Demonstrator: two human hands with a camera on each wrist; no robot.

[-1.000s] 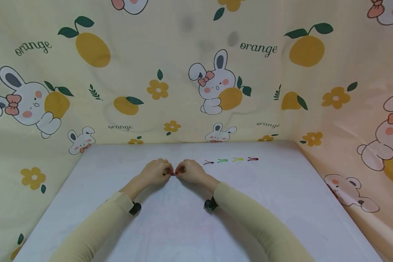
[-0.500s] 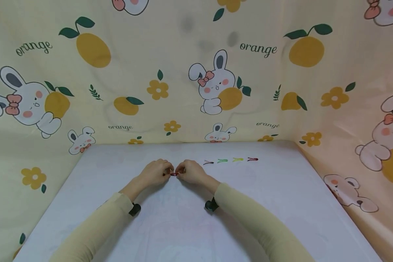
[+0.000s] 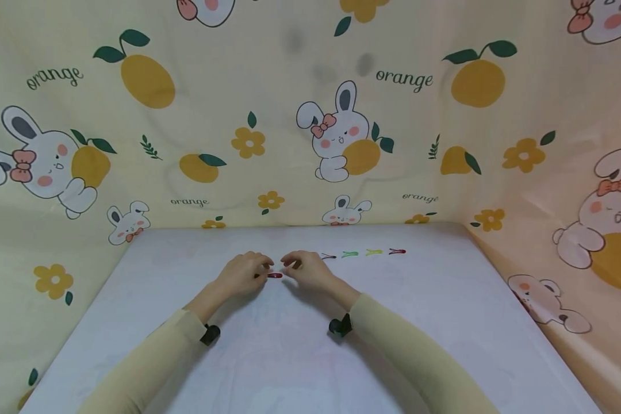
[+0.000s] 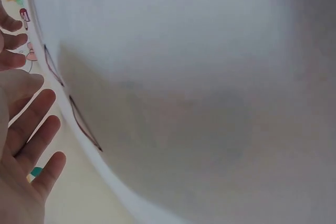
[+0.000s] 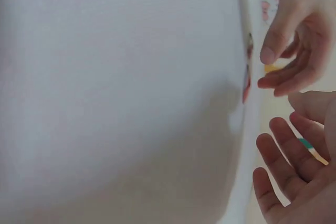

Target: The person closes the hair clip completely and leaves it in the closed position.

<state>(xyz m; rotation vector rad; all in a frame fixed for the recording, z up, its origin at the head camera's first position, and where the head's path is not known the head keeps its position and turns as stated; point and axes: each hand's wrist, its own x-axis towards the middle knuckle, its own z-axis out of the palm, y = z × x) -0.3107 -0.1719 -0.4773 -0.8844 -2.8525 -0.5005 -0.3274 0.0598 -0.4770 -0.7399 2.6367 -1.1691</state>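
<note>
In the head view, a small red hair clip (image 3: 275,275) lies on the table just below the gap between the two hands. The left hand (image 3: 242,272) is beside it with loosely bent fingers and nothing visibly held. Across the gap, the right hand (image 3: 308,271) has its thumb and fingers apart, also holding nothing. Two thin hair clips, an upper one (image 4: 53,66) and a lower one (image 4: 84,124), lie near the left hand (image 4: 29,145) in the left wrist view. The right wrist view shows the spread right hand (image 5: 296,163) and a red clip (image 5: 247,85).
To the right of the hands lies a row of hair clips: a dark one (image 3: 329,256), a green one (image 3: 349,253), a yellow one (image 3: 374,252) and a dark red one (image 3: 397,251). A patterned curtain (image 3: 290,172) surrounds the white table (image 3: 279,356).
Both hands have let go of the red hair clip and drawn apart, the right one shifting slightly right. The red clip now lies exposed on the table.
</note>
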